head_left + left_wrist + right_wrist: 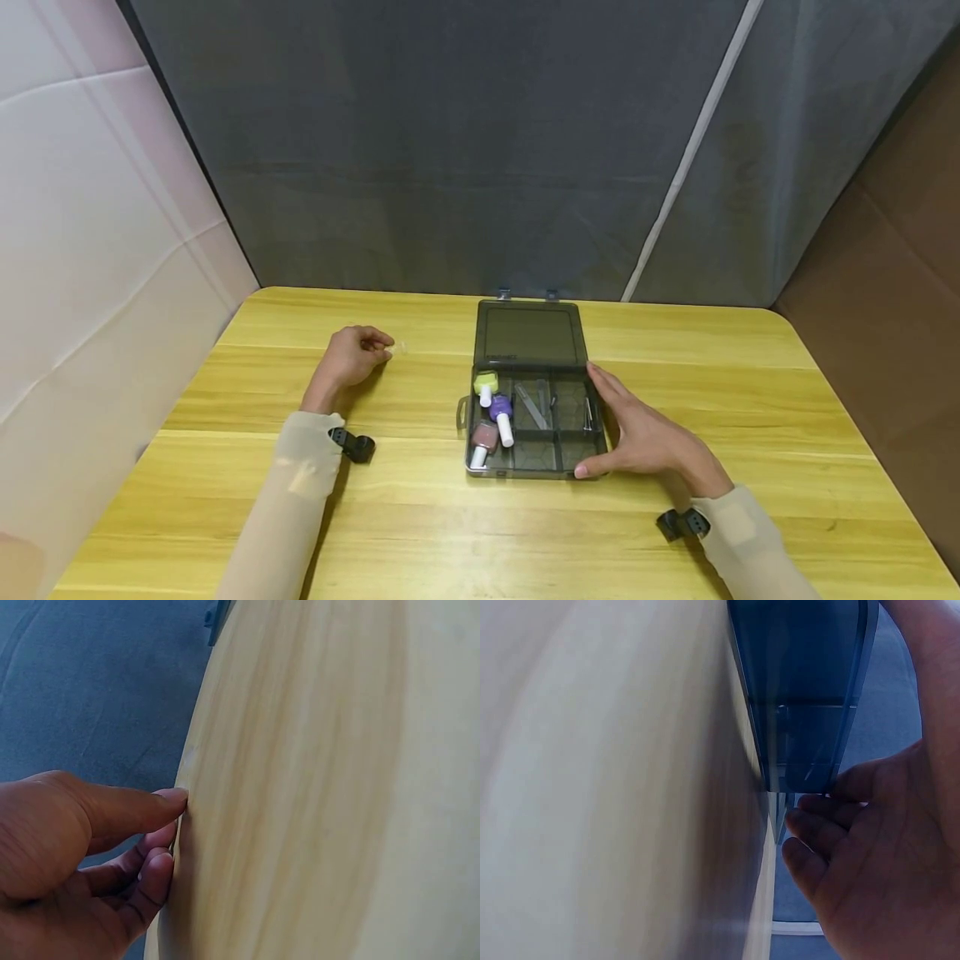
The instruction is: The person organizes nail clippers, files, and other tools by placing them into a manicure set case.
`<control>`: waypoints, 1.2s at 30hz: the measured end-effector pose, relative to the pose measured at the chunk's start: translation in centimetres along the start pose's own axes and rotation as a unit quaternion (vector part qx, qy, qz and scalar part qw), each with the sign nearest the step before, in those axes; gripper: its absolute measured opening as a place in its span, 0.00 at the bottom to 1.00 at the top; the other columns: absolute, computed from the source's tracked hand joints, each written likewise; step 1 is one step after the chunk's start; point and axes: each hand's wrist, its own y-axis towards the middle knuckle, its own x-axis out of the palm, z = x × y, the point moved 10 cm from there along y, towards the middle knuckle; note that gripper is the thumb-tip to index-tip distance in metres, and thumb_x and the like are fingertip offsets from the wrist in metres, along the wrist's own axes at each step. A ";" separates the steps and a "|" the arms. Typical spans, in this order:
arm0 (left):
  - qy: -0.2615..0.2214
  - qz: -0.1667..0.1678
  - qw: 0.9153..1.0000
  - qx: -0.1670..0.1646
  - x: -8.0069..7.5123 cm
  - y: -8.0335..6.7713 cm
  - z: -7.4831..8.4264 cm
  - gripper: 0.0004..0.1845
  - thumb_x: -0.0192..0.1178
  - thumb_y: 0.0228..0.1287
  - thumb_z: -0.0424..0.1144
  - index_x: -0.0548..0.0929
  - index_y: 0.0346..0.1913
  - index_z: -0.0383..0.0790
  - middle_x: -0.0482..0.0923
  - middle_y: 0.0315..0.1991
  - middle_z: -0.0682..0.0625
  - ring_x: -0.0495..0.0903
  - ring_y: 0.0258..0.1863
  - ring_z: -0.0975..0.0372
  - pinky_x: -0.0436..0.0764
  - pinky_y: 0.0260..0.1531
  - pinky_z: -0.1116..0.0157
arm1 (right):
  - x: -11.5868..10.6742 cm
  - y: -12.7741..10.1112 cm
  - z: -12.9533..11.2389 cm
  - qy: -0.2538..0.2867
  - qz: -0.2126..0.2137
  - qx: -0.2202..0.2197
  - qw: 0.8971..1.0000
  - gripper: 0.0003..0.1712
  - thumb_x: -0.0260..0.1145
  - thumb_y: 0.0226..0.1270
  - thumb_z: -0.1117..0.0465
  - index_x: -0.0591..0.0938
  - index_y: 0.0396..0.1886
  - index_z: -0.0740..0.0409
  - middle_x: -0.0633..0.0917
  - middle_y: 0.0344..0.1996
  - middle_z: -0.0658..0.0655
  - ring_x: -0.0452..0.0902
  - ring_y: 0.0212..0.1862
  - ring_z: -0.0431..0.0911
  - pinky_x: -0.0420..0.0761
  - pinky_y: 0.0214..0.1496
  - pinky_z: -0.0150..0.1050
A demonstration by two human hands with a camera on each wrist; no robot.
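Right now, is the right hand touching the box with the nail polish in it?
Touching. The head view shows the right hand lying against the right side of the organizer box, with the thumb on its front corner and the fingers along its edge.

You have one dark compartment box [528,392] open on one wooden table [420,517], and inside it, on the left, three nail polish bottles: one yellow-green [485,385], one purple [501,411], one pink [483,439]. Two hands are in play, your left hand [351,358] and right hand [645,437], with one small clear piece [398,347] at the left fingertips.
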 end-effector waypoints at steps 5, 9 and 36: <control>-0.005 0.004 1.000 0.000 -0.1 0.1 0.1 0.11 0.64 0.71 0.34 0.86 0.50 0.31 0.81 0.40 0.41 0.76 0.37 0.55 0.75 0.39 0.64 | 0.0 0.1 0.0 -0.002 0.000 -0.002 1.000 0.86 0.79 0.38 0.23 0.38 0.85 0.48 0.41 0.85 0.58 0.46 0.83 0.62 0.64 0.75 0.67; -0.001 0.016 1.000 0.001 -0.1 0.2 0.1 0.09 0.65 0.71 0.34 0.86 0.48 0.31 0.82 0.37 0.42 0.77 0.35 0.56 0.75 0.37 0.65 | 0.0 0.1 0.0 -0.002 0.000 -0.002 1.000 0.86 0.79 0.37 0.23 0.38 0.85 0.49 0.41 0.85 0.58 0.46 0.83 0.62 0.63 0.75 0.66; -0.019 0.037 0.999 0.014 -0.6 -0.2 2.0 0.09 0.64 0.72 0.37 0.87 0.46 0.34 0.83 0.37 0.43 0.76 0.31 0.58 0.76 0.28 0.66 | 0.0 0.2 0.1 0.001 -0.001 0.001 1.000 0.86 0.80 0.38 0.24 0.37 0.85 0.46 0.41 0.85 0.56 0.46 0.83 0.62 0.63 0.76 0.67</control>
